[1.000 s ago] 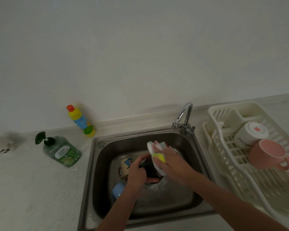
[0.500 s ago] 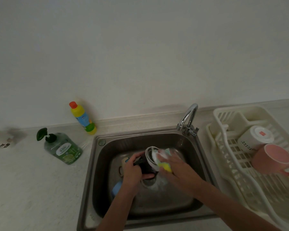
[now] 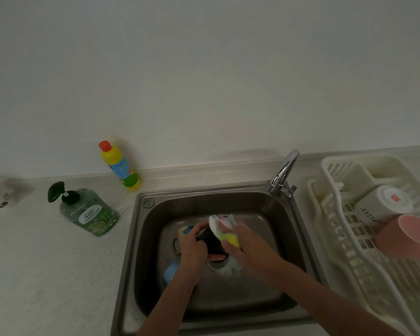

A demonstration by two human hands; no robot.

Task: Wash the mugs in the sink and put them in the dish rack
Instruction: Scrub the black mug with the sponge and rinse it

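Right hand has slid the sponge across the black mug.

I am looking down at a pale speckled worktop running along the wall. A steel sink is sitting sunk into it. Left of the sink, a green soap pump bottle is standing near a yellow bottle with a red cap at the wall. A blurred small white thing is lying at the far left. A white dish rack is sitting right of the sink.
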